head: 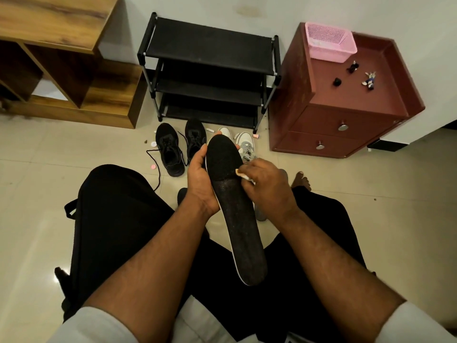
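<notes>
Wiping in progress on one black insole (235, 219) with a white edge. The person is holding it in the air above the lap, over the tiled floor (37, 194).

- Left hand (200, 180): it is gripping the insole's left edge near the forefoot, with the thumb lying along the rim and the fingers curling behind.
- Right hand (268, 188): it is pinching a small white wipe (241, 174) and pressing it on the top face, at the right edge where forefoot meets arch.
- Orientation: the long axis is running near to far. The toe end is pointing away toward the black shoe rack (210, 70), and the heel end is pointing back at the body and sitting lower. The top face is facing up.
- Handling: the insole looks thin and likely flexes, and the heel half is hanging unsupported. For a good wipe the left hand should be backing the spot under pressure. Strokes are best run along the length, toe to heel, with even pressure. The greyish dusty heel half probably needs the most passes.
- Nearby: black sneakers (170, 149) and grey-white sneakers (247, 147) are lying on the floor before the rack.
</notes>
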The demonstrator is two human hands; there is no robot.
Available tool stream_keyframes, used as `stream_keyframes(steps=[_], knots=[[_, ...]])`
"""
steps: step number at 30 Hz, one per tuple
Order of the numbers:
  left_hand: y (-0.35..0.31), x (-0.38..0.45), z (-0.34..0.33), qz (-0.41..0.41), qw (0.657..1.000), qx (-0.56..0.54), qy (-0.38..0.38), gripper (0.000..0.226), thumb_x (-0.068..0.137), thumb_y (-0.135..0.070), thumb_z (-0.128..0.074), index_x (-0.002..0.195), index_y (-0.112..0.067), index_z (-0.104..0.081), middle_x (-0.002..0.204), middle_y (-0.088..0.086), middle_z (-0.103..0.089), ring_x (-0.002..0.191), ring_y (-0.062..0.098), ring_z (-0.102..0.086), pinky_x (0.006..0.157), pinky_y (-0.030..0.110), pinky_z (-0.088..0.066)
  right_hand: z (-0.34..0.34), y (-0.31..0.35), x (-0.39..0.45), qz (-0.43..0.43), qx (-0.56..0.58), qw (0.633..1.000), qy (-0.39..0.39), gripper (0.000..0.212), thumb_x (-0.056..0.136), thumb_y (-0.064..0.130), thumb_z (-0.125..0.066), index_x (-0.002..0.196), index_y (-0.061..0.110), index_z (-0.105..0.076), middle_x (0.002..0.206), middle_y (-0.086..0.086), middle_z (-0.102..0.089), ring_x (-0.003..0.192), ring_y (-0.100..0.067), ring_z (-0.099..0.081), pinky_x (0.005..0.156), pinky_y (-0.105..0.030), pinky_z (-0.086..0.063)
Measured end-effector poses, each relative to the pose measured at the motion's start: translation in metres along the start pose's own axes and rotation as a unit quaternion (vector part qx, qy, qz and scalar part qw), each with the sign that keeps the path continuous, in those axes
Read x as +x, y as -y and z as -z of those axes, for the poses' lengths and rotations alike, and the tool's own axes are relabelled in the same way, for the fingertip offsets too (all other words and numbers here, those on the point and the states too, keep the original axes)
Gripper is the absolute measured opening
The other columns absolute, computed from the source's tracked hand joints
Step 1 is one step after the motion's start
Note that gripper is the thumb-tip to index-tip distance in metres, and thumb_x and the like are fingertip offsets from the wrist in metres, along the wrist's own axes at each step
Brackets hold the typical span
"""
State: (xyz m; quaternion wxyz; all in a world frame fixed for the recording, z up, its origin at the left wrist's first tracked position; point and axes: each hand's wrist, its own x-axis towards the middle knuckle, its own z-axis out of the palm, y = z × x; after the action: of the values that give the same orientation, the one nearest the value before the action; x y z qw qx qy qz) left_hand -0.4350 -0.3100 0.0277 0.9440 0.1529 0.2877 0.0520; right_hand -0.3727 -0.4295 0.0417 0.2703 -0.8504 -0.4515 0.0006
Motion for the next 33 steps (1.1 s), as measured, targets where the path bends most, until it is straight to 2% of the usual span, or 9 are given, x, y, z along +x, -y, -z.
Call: stream_keyframes(steps=[5,9,10,13,14,20,23,28,33], knots=[[0.001,0.003,0.008,-0.026,1.0,0.003,-0.012,0.056,0.093,-0.053,-0.045,0.086,-0.009,-0.078,0.091,0.01,-0.068,0.083,0.021,-0.065,0.082,0.034,-0.05,-0.009,0.036,0.002,0.078,0.032,0.996,0.025,0.017,0.079,0.003,-0.065,0.095,0.004,-0.071,0.087,-0.009,-0.065,0.078,-0.02,-0.059,0.071,-0.028,-0.048],[-0.001,0.001,0.006,-0.012,1.0,-0.003,0.0,0.061,0.09,-0.055,-0.044,0.119,-0.007,-0.066,0.106,0.012,-0.064,0.097,0.024,-0.061,0.094,0.038,-0.046,-0.004,0.014,0.007,0.043,0.015,0.999,0.012,0.021,0.078,0.001,-0.069,0.098,0.002,-0.071,0.089,-0.011,-0.067,0.081,-0.023,-0.062,0.073,-0.033,-0.053],[-0.001,0.0,0.005,-0.012,1.0,-0.006,0.002,0.06,0.09,-0.055,-0.043,0.12,-0.007,-0.066,0.107,0.012,-0.064,0.098,0.024,-0.061,0.094,0.039,-0.046,-0.002,0.005,0.009,0.023,0.007,1.0,0.003,0.021,0.078,0.0,-0.069,0.099,0.002,-0.072,0.09,-0.011,-0.068,0.082,-0.023,-0.062,0.074,-0.035,-0.055],[0.0,0.001,0.004,-0.022,1.0,0.004,0.008,0.054,0.094,-0.05,-0.038,0.089,-0.014,-0.078,0.098,0.008,-0.067,0.087,0.021,-0.063,0.085,0.036,-0.048,0.001,-0.01,0.011,-0.013,-0.01,1.0,-0.013,0.02,0.079,0.0,-0.069,0.099,0.003,-0.072,0.09,-0.011,-0.068,0.083,-0.022,-0.062,0.074,-0.037,-0.055],[0.0,0.001,0.003,-0.018,1.0,0.002,0.01,0.055,0.094,-0.05,-0.038,0.086,-0.014,-0.078,0.097,0.008,-0.067,0.086,0.022,-0.063,0.084,0.036,-0.048,0.0,-0.007,0.011,-0.007,-0.008,1.0,-0.013,0.02,0.079,0.001,-0.069,0.099,0.003,-0.072,0.091,-0.01,-0.068,0.083,-0.022,-0.062,0.074,-0.035,-0.055],[-0.003,0.001,0.01,-0.036,0.999,-0.004,-0.037,0.053,0.09,-0.052,-0.046,0.094,-0.007,-0.074,0.094,0.01,-0.065,0.086,0.022,-0.065,0.084,0.034,-0.05,-0.012,0.041,0.013,0.094,0.032,0.995,0.027,0.016,0.079,0.002,-0.064,0.093,0.004,-0.071,0.088,-0.009,-0.066,0.08,-0.02,-0.059,0.073,-0.028,-0.048],[-0.004,-0.002,0.007,-0.032,0.999,0.0,-0.029,0.054,0.092,-0.051,-0.041,0.089,-0.01,-0.076,0.094,0.01,-0.067,0.085,0.023,-0.065,0.082,0.034,-0.049,-0.008,0.025,0.017,0.075,0.017,0.997,0.018,0.02,0.079,0.002,-0.068,0.098,0.003,-0.071,0.089,-0.009,-0.066,0.082,-0.021,-0.06,0.076,-0.027,-0.048],[-0.003,-0.004,0.0,-0.026,1.0,-0.002,-0.015,0.055,0.093,-0.046,-0.036,0.082,-0.013,-0.079,0.098,0.011,-0.066,0.088,0.023,-0.063,0.087,0.036,-0.047,0.0,-0.005,0.02,0.003,-0.008,1.0,-0.01,0.02,0.08,0.002,-0.067,0.1,0.004,-0.072,0.092,-0.01,-0.068,0.085,-0.022,-0.062,0.074,-0.038,-0.055],[-0.003,-0.004,0.002,-0.047,0.999,0.004,-0.018,0.055,0.093,-0.046,-0.035,0.08,-0.017,-0.08,0.097,0.008,-0.065,0.086,0.02,-0.064,0.085,0.034,-0.048,-0.011,0.027,0.021,0.07,-0.003,0.998,0.011,0.02,0.078,0.001,-0.068,0.097,0.004,-0.071,0.089,-0.01,-0.067,0.082,-0.022,-0.061,0.075,-0.028,-0.048]])
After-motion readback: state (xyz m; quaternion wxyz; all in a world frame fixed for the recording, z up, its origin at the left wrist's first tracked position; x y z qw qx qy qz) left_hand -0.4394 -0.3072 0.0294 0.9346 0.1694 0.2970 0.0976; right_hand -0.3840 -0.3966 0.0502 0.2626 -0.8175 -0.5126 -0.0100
